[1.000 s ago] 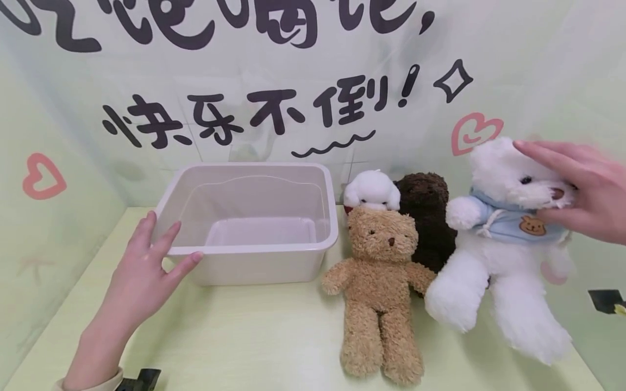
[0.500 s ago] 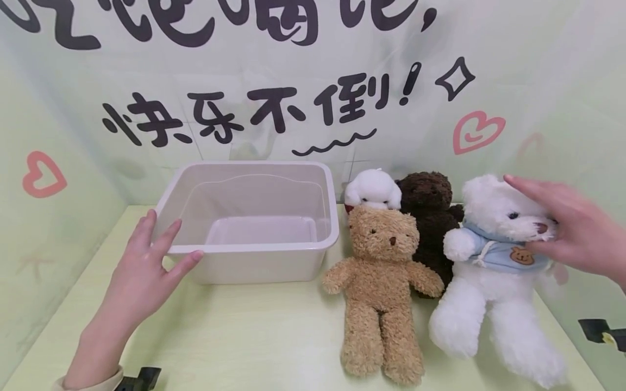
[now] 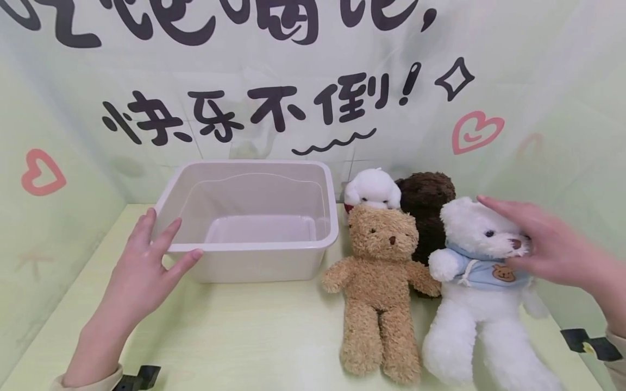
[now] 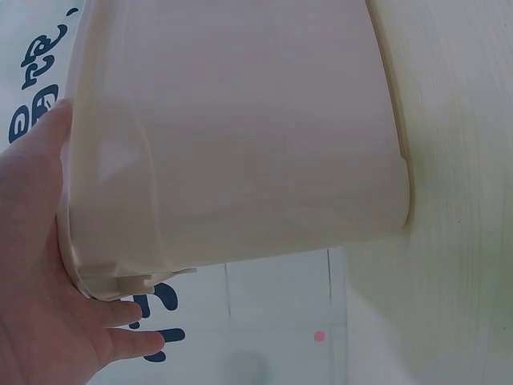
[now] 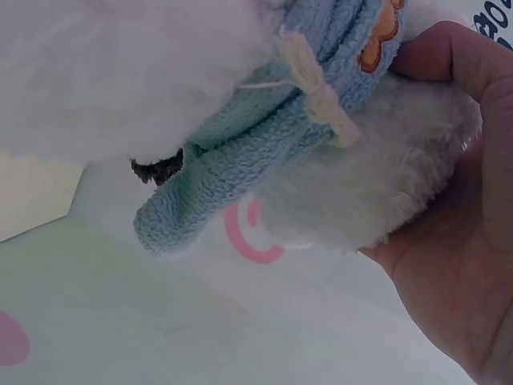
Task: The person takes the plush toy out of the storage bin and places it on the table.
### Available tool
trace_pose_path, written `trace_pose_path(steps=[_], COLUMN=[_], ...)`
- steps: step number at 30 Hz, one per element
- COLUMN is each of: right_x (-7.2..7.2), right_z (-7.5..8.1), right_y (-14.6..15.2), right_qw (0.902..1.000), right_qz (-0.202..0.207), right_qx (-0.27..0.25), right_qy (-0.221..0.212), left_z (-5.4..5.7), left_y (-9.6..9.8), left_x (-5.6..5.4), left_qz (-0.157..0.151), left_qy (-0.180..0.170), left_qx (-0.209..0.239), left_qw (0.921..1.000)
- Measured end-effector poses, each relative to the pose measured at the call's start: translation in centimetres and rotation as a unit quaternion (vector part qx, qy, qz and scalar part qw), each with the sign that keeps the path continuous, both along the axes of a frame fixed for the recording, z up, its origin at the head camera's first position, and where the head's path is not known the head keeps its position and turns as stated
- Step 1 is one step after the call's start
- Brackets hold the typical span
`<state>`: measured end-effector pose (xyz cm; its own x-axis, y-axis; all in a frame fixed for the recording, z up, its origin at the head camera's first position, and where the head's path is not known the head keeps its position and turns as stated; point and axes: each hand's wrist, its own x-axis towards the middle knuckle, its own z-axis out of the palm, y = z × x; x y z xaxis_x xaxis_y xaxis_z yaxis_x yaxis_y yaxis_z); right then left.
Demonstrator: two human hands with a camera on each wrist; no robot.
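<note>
A white teddy bear (image 3: 494, 309) in a light blue hoodie is held by its head in my right hand (image 3: 552, 244). In the right wrist view, the thumb lies by the hoodie and the palm backs the fur (image 5: 361, 176). My left hand (image 3: 142, 266) rests on the front left corner of an off-white plastic bin (image 3: 259, 266), fingers spread over its rim. The left wrist view shows that hand along the bin's rim, beside its wall (image 4: 264, 136). Left of the white bear sits a light brown teddy bear (image 3: 379, 293).
Behind the brown bear are a white plush toy (image 3: 373, 187) and a dark brown plush toy (image 3: 430, 190), both partly hidden. Everything stands on a pale wood-look table (image 3: 244, 336). A printed sheet (image 3: 274, 60) with black writing hangs behind.
My right hand has moved down and to the left with the white teddy bear, bringing it beside the brown one and covering more of the dark plush. My left hand has stayed on the bin.
</note>
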<state>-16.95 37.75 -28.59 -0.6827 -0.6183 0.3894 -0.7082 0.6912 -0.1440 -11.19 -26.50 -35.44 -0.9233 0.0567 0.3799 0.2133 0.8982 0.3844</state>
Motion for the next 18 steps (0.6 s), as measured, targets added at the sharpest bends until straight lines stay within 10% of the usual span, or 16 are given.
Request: trace_pose_path(steps=[18], right_x=[-0.4], right_z=[-3.8], right_y=[-0.4], right_qw=[0.995], right_qz=[-0.046], right_qx=[-0.004], right_qy=[-0.089], left_z=[-0.3], left_y=[0.0], left_x=[0.0], left_qz=[-0.001], left_qy=[-0.004], left_qx=[0.011], left_qw=[0.9999])
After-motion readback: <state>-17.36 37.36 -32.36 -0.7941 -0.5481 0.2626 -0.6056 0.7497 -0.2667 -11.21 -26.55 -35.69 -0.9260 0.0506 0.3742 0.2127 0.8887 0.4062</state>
